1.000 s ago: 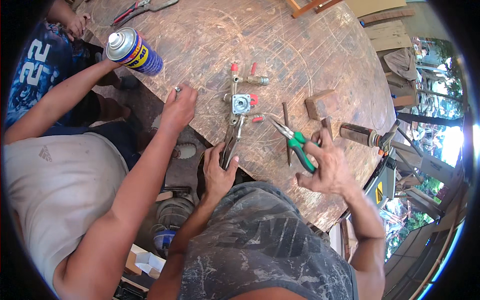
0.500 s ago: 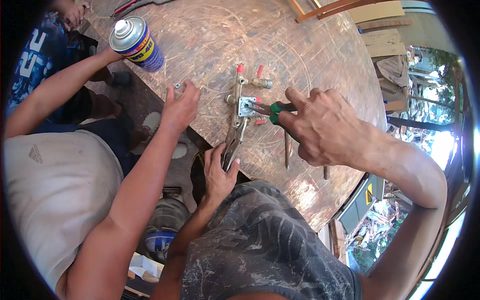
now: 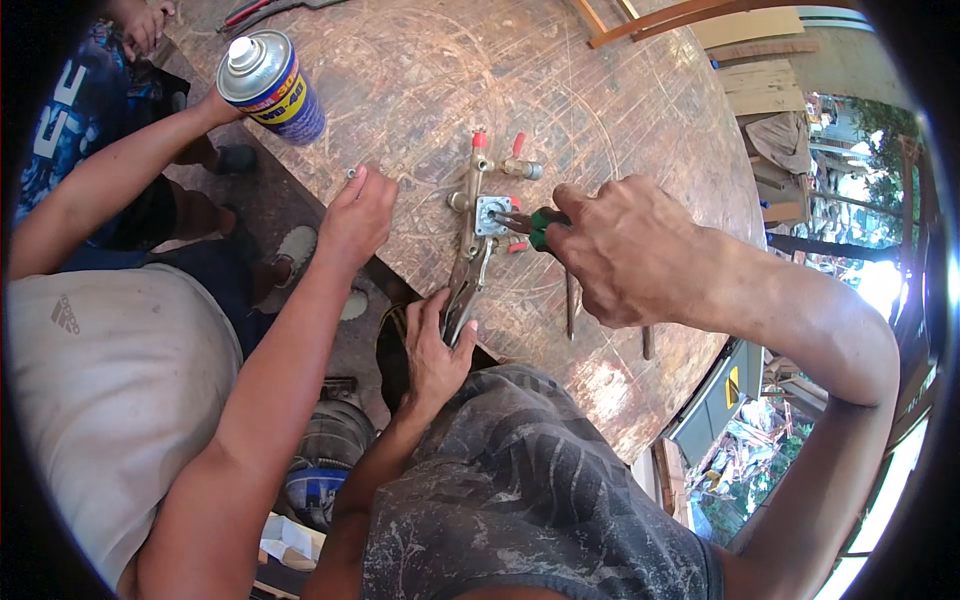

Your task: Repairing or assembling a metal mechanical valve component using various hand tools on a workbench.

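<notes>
Manifold: a dull-brass valve manifold [image 3: 472,215] with red-tipped side fittings and a square silvery flange [image 3: 484,230], on the scuffed wooden tabletop [image 3: 400,100] near its edge.
Axis: long body runs away from the wearer — red cap [image 3: 479,139] at the far end, side valves pointing right.
Left hand [image 3: 436,355]: wrapped around steel pliers [image 3: 464,292] that meet the manifold's near end.
Right hand [image 3: 645,250]: clenched on green-handled pliers [image 3: 541,226], aimed left.
Change: a second ago those tips stood clear — now they meet the flange's opening.

One spray can [image 3: 275,92]; one brass manifold [image 3: 484,205]; three plier-like tools [image 3: 540,239] (one green-handled).
</notes>
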A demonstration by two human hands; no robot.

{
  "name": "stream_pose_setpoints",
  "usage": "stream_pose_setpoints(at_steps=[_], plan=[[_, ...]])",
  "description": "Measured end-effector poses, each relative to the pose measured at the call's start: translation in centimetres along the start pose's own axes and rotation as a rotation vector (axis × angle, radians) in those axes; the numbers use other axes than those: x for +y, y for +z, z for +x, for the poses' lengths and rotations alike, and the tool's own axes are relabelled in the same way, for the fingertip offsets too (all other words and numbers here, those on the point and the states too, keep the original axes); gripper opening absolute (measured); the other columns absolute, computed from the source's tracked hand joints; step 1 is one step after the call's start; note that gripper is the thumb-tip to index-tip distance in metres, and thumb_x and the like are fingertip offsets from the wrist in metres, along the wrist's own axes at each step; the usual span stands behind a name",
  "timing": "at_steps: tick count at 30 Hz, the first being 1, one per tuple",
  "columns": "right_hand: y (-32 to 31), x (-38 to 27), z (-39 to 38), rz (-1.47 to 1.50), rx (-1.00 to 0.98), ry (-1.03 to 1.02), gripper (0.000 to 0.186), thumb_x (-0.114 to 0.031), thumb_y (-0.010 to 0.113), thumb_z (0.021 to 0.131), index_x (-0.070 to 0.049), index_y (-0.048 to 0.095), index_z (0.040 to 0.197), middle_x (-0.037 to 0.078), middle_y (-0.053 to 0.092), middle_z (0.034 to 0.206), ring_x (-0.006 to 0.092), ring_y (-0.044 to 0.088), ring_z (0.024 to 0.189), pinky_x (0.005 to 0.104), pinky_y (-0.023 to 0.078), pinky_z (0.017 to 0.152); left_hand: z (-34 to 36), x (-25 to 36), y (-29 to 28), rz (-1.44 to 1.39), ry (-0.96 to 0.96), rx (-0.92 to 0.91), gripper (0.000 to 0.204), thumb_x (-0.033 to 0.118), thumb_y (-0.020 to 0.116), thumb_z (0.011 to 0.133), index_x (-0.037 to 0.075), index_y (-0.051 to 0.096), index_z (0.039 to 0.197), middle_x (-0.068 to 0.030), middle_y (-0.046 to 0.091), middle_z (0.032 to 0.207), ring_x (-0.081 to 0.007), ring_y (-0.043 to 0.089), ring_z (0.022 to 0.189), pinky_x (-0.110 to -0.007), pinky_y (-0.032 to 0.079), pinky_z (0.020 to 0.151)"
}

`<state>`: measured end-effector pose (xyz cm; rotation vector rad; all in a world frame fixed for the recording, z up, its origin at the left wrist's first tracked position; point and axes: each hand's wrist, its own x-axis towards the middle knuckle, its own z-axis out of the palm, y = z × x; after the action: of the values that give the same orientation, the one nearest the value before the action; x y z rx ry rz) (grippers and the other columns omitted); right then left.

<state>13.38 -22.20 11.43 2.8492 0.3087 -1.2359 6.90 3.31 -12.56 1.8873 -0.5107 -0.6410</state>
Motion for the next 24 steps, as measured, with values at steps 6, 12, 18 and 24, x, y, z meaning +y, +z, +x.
stream_pose_setpoints(at_steps=[6, 12, 18, 24], plan=[[-0.1, -0.1, 0.7, -0.105, -0.058, -0.040, 0.020, -0.013, 0.066, 0.079, 0.004, 0.070, 0.089, 0.018, 0.063, 0.091, 0.0306, 0.070, 0.065, 0.0433, 0.058, 0.060, 0.0, -0.1, 0.0, 0.011, -0.022, -0.023, 0.060, 0.018, 0.077, 0.092, -0.002, 0.050, 0.142, -0.0242, 0.053, 0.122, -0.0421, 0.058, 0.112, -0.050, 0.049, 0.095], [-0.7, -0.3, 1.5, -0.016, -0.084, -0.079, 0.020, -0.015, 0.069, 0.080, 0.004, 0.070, 0.082, 0.017, 0.063, 0.090, 0.0292, 0.070, 0.067, 0.0414, 0.059, 0.062, 0.0, -0.1, 0.0, 0.010, -0.021, -0.022, 0.060, 0.017, 0.077, 0.091, -0.002, 0.050, 0.142, -0.0244, 0.052, 0.124, -0.0423, 0.057, 0.114, -0.050, 0.049, 0.097], [-2.0, -0.5, 2.6, 0.017, -0.173, -0.019, 0.026, -0.020, 0.066, 0.084, 0.006, 0.070, 0.086, 0.019, 0.065, 0.081, 0.0332, 0.074, 0.077, 0.0425, 0.061, 0.072, 0.0, 0.2, 0.1, 0.002, -0.020, -0.011, 0.061, 0.014, 0.077, 0.090, -0.002, 0.051, 0.142, -0.0244, 0.052, 0.125, -0.0424, 0.057, 0.116, -0.050, 0.048, 0.100], [-2.7, 0.1, 3.3, 0.237, -0.284, 0.110, 0.034, -0.029, 0.064, 0.085, 0.003, 0.071, 0.093, 0.028, 0.071, 0.087, 0.0451, 0.071, 0.085, 0.0525, 0.059, 0.084, 0.0, 0.3, 0.4, 0.035, 0.011, 0.011, 0.059, 0.013, 0.077, 0.089, -0.002, 0.052, 0.141, -0.0245, 0.053, 0.125, -0.0429, 0.057, 0.115, -0.050, 0.049, 0.098]])
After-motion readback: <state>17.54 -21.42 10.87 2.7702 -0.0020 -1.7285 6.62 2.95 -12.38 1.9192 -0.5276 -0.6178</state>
